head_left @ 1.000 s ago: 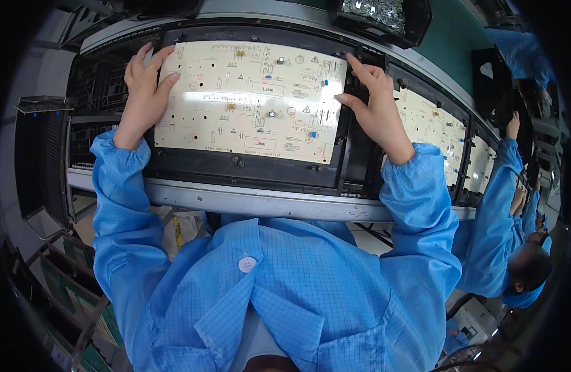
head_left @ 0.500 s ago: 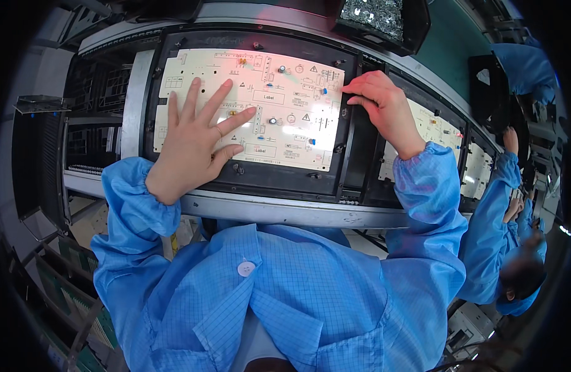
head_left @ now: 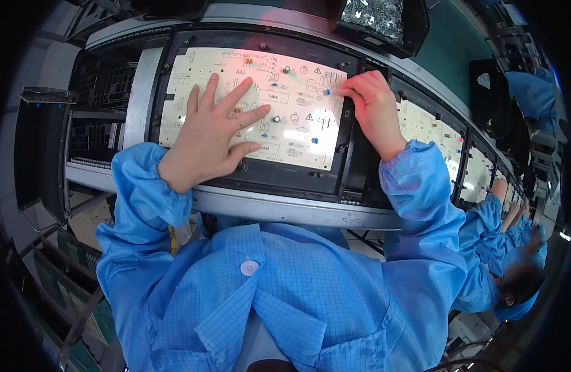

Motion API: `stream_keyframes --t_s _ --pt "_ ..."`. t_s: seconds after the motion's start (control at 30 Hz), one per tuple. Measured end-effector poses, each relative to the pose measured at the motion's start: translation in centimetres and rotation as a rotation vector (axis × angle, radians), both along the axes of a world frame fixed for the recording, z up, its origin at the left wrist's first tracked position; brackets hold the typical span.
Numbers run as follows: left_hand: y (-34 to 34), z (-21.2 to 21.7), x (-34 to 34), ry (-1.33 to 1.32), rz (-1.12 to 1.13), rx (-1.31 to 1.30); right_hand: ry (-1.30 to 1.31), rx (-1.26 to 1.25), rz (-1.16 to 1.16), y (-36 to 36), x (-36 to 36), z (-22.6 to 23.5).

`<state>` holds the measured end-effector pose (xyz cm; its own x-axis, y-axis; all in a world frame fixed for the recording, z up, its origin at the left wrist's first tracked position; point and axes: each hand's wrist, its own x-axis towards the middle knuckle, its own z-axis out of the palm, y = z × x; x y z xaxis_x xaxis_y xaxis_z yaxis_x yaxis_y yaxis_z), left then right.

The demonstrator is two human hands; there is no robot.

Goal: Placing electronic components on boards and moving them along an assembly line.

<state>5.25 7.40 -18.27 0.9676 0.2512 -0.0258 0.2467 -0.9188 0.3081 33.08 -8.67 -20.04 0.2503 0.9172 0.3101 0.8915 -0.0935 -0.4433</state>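
Observation:
A cream circuit board (head_left: pixel 183 111) with printed markings and several small parts lies in a black frame (head_left: pixel 298 181) on a metal rail. My left hand (head_left: pixel 212 133) rests over the board's left half, fingers spread, hiding part of it. At the upper right edge, my right hand (head_left: pixel 377 111) is closed in a pinch, its fingertips beside a small blue component (head_left: pixel 327 92). Whatever lies between those fingertips is too small to make out. Another blue component (head_left: pixel 314 141) stands lower on the same side, and a dark round capacitor (head_left: pixel 276 119) stands near the middle.
Beyond the rail sits a black bin (head_left: pixel 415 31) of small shiny metal parts. More framed boards (head_left: pixel 426 127) line up to the right, where a co-worker in blue (head_left: pixel 514 276) reaches in. A rack of green boards (head_left: pixel 81 304) stands at the lower left.
My left hand has slid rightward across the board. The pinched fingers of my right hand have come slightly left over the board's edge. The co-worker's arms have shifted too.

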Motion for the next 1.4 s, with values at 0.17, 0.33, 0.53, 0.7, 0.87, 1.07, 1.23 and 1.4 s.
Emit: stream_keyframes --t_s 0.17,0.33,0.53,0.7,0.87,1.07,1.23,1.4 --pt "1.0 1.2 -1.8 -0.073 -0.023 -0.035 -0.023 0.097 -0.050 -1.0 -1.0 1.6" --pt "0.4 1.6 -6.5 0.013 -0.004 -0.167 0.053 -0.149 -0.090 -6.1 -5.5 3.2" --pt "-1.0 -0.3 -6.7 -0.122 0.008 -0.170 0.001 0.087 -0.392 -6.6 -10.5 0.3" --pt "-1.6 -0.4 -6.1 -0.117 0.040 -0.142 0.128 0.091 -0.354 -6.6 -10.5 -0.2" --pt "-3.3 -0.3 -4.3 -0.103 0.078 -0.020 0.068 0.004 -0.169 -6.6 -9.8 1.8" --pt "-4.3 -1.7 -3.3 -0.067 0.097 0.185 -0.088 -0.202 0.004 -6.7 -12.3 3.4" --pt "-5.4 -1.9 -2.6 -0.100 0.219 0.186 -0.079 -0.117 -0.137 -6.6 -14.5 0.6" --pt "-3.5 -0.5 -4.5 -0.199 0.248 -0.116 0.107 -0.370 -0.456 -5.9 -15.3 1.7"
